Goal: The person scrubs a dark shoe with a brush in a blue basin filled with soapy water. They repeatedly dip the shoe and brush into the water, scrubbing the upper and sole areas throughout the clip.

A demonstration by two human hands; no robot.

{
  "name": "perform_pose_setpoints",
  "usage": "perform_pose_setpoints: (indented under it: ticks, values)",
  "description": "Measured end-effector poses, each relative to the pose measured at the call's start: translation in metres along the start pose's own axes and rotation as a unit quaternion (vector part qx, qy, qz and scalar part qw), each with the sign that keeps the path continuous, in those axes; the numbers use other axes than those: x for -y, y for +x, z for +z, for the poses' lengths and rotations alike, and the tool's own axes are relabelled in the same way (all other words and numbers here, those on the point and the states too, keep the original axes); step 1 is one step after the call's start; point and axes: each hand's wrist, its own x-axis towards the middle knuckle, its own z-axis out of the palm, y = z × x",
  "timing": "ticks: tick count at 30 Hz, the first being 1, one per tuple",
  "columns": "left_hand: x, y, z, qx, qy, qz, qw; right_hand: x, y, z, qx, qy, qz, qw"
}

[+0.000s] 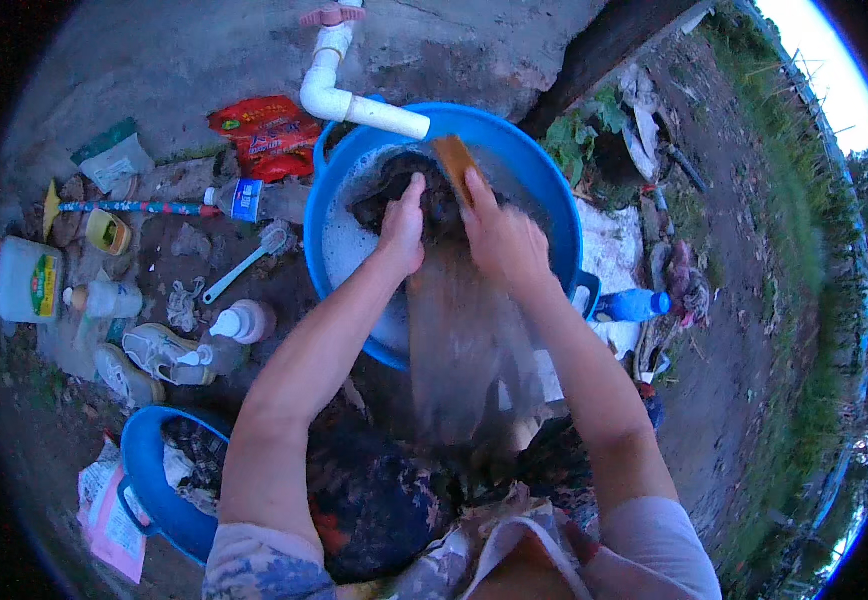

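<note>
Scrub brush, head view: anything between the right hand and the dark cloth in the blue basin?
Only the scrub brush itself: the right hand holds it against the dark cloth in the blue basin. The left hand presses the cloth directly. The white pipe ends alongside, not between.

Glossy blue plastic basin (539, 170); wet dark cloth (404, 185); wooden brush (454, 160).

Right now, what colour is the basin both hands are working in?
Bright blue basin, holding soapy water; the head view shows it best.
</note>
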Motion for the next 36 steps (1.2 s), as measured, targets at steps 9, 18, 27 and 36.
perform_pose_setpoints:
  ticks: [9,18,27,36]
  values:
    - [0.001,0.014,-0.003,0.092,0.023,-0.018,0.995,-0.01,0.045,-0.019,0.065,0.004,-0.044,0.997]
    - [-0.034,0.039,-0.019,0.097,0.092,-0.045,0.99,-0.12,-0.016,0.101,0.115,0.257,0.208,0.937]
    - [0.015,0.029,0.011,0.078,0.181,-0.083,0.977,-0.033,-0.033,0.004,0.07,0.093,0.032,0.993]
    - [0.026,0.053,-0.006,0.053,0.159,-0.061,0.984,-0.036,-0.039,0.012,0.102,0.014,-0.005,0.995]
